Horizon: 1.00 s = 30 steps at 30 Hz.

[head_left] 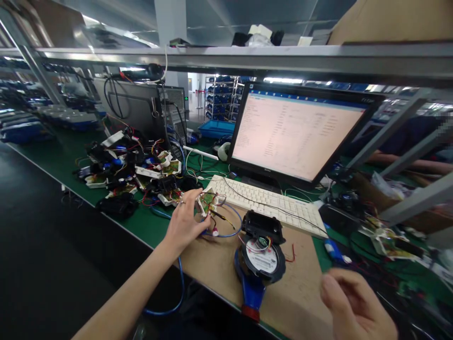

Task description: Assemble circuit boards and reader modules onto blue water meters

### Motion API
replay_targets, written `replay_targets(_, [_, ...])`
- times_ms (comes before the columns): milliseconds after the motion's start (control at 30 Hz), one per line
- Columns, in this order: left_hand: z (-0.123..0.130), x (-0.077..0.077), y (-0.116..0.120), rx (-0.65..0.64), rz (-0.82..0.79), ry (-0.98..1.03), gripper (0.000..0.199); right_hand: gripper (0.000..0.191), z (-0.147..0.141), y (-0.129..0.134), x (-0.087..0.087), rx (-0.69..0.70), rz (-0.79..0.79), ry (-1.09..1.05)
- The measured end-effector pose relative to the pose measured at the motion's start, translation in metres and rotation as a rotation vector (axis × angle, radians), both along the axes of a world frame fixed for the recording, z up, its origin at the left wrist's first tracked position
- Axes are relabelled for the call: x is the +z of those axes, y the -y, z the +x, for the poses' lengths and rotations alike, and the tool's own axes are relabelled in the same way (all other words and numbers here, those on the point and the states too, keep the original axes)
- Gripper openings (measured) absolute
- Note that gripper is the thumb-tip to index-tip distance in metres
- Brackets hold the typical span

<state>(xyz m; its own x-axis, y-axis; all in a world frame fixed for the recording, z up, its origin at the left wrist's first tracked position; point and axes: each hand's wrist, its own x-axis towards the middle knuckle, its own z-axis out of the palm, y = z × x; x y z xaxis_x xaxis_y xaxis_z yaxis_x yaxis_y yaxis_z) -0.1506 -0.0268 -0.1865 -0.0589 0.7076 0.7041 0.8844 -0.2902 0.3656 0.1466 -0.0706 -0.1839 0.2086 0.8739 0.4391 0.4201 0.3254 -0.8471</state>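
My left hand (186, 222) is closed, with thumb and fingers gripping a circuit board (208, 202) in a white plastic frame. Thin coloured wires and a blue cable (236, 230) run from around the board. At the lower right, my right hand (357, 304) has its fingers curled in toward the thumb, and I see nothing in it. Between the hands, on a brown board, lies a round water meter (261, 257) with a blue body, a red end and a labelled white face. Its black cover (262, 225) stands open, with loose wires over the face.
A pile of black housings and wired circuit boards (136, 172) lies on the green bench at left. Behind the board are a white keyboard (271, 203) and a lit monitor (293, 132). More wired parts (389, 243) sit at right. A shelf (247, 59) spans overhead.
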Motion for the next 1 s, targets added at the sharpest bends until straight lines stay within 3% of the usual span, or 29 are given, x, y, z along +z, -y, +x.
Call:
replay_targets(133, [0.005,0.004,0.009,-0.008,0.171,-0.098,0.063,0.021,-0.067,-0.025,0.054,0.393,0.149,0.499])
replay_targets(200, [0.013,0.004,0.014,0.003,0.225,-0.07,0.064,0.027,-0.101,-0.037,0.069,0.439,0.156,0.696])
replay_targets(267, [0.022,0.005,0.019,0.026,0.251,-0.005,0.065,0.028,-0.126,-0.049,0.073,0.479,0.108,0.755])
replay_targets(433, [0.034,0.016,0.033,-0.034,0.176,0.261,0.05,0.026,-0.143,-0.07,0.064,0.644,-0.085,0.489])
replay_targets(600, [0.023,0.022,0.031,-0.302,-0.037,0.901,0.029,0.027,-0.141,-0.078,0.074,0.875,-0.32,0.003])
replay_targets(733, [0.01,0.022,0.026,-0.379,-0.33,1.167,0.055,0.032,-0.143,-0.078,0.092,0.977,-0.383,-0.083])
replay_targets(800, [0.006,0.019,0.03,-0.37,-0.506,1.182,0.073,0.032,-0.145,-0.078,0.098,0.953,-0.34,-0.117])
replay_targets(867, [0.004,0.017,0.037,-0.385,-0.633,1.095,0.077,0.031,-0.146,-0.079,0.101,0.899,-0.336,-0.203])
replay_targets(1000, [0.002,0.012,0.052,-0.403,-0.645,0.671,0.03,0.029,-0.146,-0.085,0.104,0.837,-0.445,-0.335])
